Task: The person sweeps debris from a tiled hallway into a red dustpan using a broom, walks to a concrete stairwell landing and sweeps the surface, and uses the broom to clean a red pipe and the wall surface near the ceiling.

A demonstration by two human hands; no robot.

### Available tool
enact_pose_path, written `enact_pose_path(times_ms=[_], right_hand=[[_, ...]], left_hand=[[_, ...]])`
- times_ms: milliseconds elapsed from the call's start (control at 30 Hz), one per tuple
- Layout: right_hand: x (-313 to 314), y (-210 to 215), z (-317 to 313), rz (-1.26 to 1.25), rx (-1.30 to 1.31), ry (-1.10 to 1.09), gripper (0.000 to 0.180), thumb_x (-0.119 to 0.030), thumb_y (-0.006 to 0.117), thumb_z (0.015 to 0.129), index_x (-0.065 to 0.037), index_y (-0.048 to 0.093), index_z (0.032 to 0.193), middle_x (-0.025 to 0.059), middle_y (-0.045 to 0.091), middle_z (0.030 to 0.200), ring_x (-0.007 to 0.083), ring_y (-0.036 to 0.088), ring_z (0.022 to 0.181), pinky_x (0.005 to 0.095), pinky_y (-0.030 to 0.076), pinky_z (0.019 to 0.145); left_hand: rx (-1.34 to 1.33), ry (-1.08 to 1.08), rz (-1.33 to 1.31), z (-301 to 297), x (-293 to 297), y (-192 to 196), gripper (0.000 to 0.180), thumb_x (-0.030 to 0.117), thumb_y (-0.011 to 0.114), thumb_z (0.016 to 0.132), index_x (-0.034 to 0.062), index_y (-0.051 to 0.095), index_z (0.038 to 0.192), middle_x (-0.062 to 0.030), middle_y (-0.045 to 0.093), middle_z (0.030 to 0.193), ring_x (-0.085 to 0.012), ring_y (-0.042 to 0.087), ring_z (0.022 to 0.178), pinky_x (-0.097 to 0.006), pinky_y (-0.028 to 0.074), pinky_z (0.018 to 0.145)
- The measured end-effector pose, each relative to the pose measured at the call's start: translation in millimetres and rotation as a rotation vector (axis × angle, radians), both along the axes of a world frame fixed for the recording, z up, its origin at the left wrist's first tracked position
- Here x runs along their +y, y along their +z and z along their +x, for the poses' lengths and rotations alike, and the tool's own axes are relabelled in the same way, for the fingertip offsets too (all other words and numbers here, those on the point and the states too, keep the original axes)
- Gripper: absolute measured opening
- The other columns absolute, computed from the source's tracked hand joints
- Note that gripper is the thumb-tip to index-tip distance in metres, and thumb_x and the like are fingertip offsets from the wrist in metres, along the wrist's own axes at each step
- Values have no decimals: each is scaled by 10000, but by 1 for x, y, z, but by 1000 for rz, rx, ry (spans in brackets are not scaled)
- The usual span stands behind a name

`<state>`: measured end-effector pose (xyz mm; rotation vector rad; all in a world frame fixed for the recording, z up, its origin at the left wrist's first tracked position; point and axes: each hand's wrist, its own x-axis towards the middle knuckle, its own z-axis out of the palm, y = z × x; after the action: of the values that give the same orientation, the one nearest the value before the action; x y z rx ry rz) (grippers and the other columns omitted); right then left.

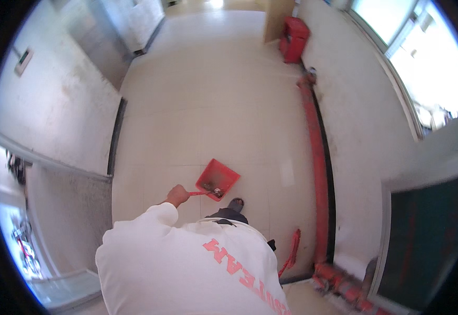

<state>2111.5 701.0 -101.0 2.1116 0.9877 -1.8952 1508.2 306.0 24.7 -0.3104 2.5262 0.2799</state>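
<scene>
My left hand (pixel 177 195) is closed round the handle of a red dustpan (pixel 224 170), which is ahead of me over the pale tiled floor. Dark and whitish bits of debris (pixel 216 190) lie in the pan near its handle side. To my right, a red broom (pixel 294 248) shows its head and part of a red handle; the rest is hidden behind my body. I cannot see my right hand, as my white top covers that side. One of my feet, in a dark sandal, stands just right of the dustpan.
A red pipe (pixel 315 173) runs low along the right wall and bends round at the bottom right. Farther off stands a red box-like container (pixel 294 40) against that wall. A white wall with dark skirting (pixel 116 136) and a doorway opening border the left.
</scene>
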Motion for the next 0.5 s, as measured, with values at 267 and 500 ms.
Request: enact_pose_path(times_ms=[267, 500], right_hand=[[75, 93, -204, 14, 4, 338, 111, -117, 594, 867, -53, 580, 777, 67, 503, 582, 202, 513, 476, 342, 435, 433], [70, 97, -353, -23, 80, 697, 141, -165, 565, 900, -67, 568, 799, 46, 487, 572, 190, 494, 464, 337, 430, 416]], left_hand=[[-56, 144, 125, -22, -45, 22, 312, 318, 588, 818, 67, 717, 952, -181, 683, 1036, -369, 648, 992, -465, 519, 853], [-41, 315, 134, 23, -53, 46, 302, 313, 591, 801, 108, 721, 980, -161, 685, 1058, -349, 653, 1000, -451, 521, 856]])
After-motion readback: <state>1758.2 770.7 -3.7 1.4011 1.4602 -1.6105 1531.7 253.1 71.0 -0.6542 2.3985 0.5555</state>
